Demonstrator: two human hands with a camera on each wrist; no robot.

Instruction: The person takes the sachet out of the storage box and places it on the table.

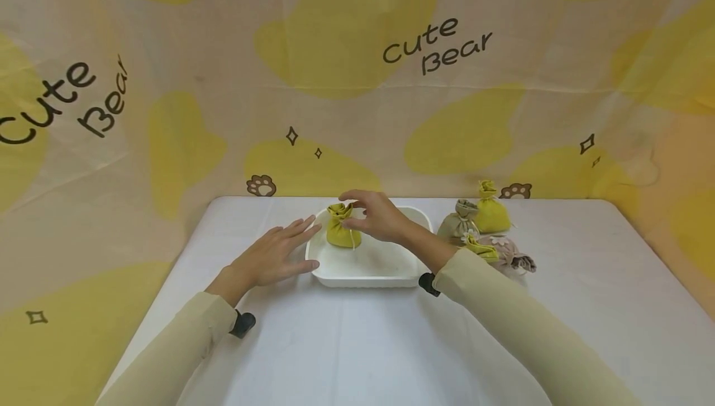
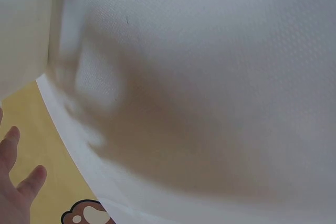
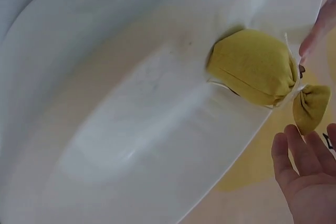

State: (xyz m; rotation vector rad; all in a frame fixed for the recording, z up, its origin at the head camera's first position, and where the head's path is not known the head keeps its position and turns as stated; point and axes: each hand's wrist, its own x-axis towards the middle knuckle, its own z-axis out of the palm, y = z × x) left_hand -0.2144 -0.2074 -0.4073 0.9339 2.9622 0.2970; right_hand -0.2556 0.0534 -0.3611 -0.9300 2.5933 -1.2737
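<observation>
A yellow drawstring pouch [image 1: 343,232] stands upright in the white tray [image 1: 357,282], near its left side. My right hand [image 1: 380,216] reaches over the tray with thumb and fingers spread about the pouch's gathered neck. In the right wrist view, the right fingers [image 3: 304,156] lie beside the top of the pouch [image 3: 252,69], not closed round it. My left hand [image 1: 279,254] is flat and spread at the tray's left rim, fingertips right at the edge. The left fingers [image 2: 31,182] show at the lower left of the left wrist view, holding nothing.
To the right of the tray are several more pouches: a yellow one [image 1: 491,215] standing at the back, a grey-beige one [image 1: 458,221] before it, and a pinkish one [image 1: 505,251] lying over by a yellow one. A printed cloth [image 1: 335,114] hangs behind the white table [image 1: 335,344].
</observation>
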